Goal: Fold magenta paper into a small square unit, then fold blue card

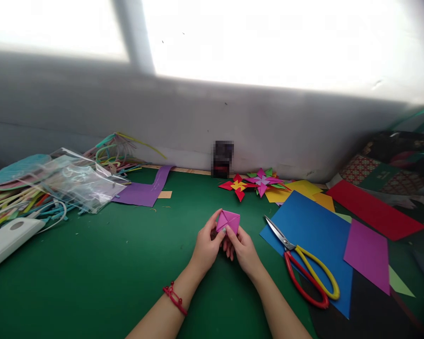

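A small square of folded magenta paper (229, 221) is held up over the green tabletop, its crossing creases facing me. My left hand (207, 242) grips it from the left, with the thumb on its lower edge. On the other side my right hand (243, 247) pinches the lower right part, thumb in front and the other fingers curled below. Both hands are closed on the same paper. To their right, scissors (289, 247) with one red and one yellow handle lie partly opened on a blue paper sheet (314, 235).
Folded paper flowers (262, 180) and yellow paper (302, 190) lie at the back. Red paper (374, 209) and a magenta sheet (367, 254) are on the right. At left are purple paper (137, 194), a clear plastic bag (88, 181), fuzzy coloured stems (7, 205) and a white device (12, 240).
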A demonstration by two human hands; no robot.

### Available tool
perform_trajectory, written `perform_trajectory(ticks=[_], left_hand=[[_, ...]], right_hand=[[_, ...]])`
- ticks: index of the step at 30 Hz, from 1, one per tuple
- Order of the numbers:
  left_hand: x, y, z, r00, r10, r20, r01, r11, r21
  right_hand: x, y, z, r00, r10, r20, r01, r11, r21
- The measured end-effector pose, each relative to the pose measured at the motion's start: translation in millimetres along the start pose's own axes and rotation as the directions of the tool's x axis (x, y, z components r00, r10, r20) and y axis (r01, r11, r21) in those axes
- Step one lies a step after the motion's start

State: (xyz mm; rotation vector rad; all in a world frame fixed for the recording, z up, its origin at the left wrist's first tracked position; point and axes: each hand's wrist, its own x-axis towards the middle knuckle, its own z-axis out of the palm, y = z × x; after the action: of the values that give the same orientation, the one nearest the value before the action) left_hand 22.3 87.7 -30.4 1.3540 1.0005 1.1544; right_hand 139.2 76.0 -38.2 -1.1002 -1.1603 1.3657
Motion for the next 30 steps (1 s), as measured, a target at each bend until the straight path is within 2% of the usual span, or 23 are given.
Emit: perform_trajectory(ticks=[5,12,30], left_hand=[[-0.7,-5.4,0.4,0.996,-0.038,0.083,0.031,0.995,0.091],[-2.3,-8.0,-0.5,0.999,-0.016,0.042,0.007,0.977,0.214],[-4.0,-6.4,-1.2,0.998,-0.040,0.040,0.028,0.962,0.272]], right_hand=[[0.8,0.8,-1.7,1.000,-0.008,0.002,0.008,1.000,-0.017],[-0.2,-1.9,-2.0,0.999,0.028,-0.029,-0.029,0.998,-0.057],[-0.9,-1.2,-1.9,0.996,0.041,-0.077,-0.048,0.995,-0.092]])
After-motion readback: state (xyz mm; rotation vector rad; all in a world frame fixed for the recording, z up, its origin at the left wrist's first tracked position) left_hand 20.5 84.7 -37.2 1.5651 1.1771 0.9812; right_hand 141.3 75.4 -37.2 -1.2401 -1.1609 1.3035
